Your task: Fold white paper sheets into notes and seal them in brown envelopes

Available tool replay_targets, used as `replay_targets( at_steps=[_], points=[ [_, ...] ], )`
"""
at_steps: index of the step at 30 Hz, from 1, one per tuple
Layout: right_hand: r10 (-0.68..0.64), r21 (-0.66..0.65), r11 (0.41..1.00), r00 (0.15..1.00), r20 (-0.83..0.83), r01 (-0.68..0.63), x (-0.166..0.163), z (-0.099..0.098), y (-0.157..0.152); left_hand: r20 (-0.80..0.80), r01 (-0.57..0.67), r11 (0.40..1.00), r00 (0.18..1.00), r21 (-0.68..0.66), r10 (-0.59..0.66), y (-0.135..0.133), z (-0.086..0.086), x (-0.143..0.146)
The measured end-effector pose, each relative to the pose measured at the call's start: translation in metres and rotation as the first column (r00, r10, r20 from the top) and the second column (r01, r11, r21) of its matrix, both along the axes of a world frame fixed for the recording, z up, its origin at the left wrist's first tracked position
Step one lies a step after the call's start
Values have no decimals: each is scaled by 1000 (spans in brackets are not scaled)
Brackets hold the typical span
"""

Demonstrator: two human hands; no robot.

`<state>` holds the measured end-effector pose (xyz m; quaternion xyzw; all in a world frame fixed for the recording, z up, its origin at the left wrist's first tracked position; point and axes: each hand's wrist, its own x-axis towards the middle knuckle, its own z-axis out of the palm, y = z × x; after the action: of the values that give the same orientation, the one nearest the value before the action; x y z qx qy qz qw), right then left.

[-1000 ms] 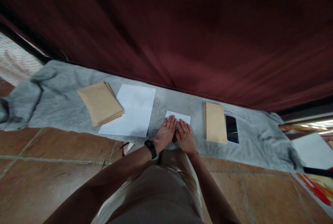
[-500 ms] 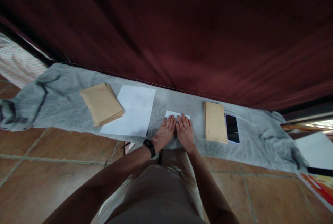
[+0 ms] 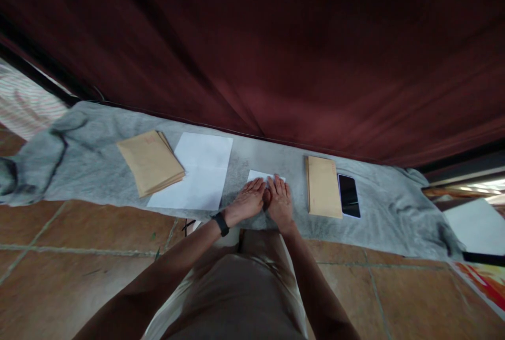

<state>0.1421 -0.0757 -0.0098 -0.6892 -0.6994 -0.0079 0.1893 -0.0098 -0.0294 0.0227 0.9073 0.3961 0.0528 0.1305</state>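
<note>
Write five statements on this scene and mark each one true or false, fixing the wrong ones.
1. The left hand and right hand rest on the small white paper. True.
2. A black band is on the right wrist. False: the black wristband is on the left one.
3. The dark-screened phone lies to the right of the neat stack of brown paper envelopes. True.
4. The large sheet covers the fanned stack. False: the fanned stack of brown paper envelopes overlaps the large rectangular white sheet.
5. The rumpled grey cloth lies under both stacks. True.
</note>
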Motion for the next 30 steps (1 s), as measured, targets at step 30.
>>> replay_targets(
  at_steps=[30],
  points=[
    [-105,-9,994,994,-20,105,14,0,-18,224,-402,915,896,41,384,-4,-14,-25]
  ],
)
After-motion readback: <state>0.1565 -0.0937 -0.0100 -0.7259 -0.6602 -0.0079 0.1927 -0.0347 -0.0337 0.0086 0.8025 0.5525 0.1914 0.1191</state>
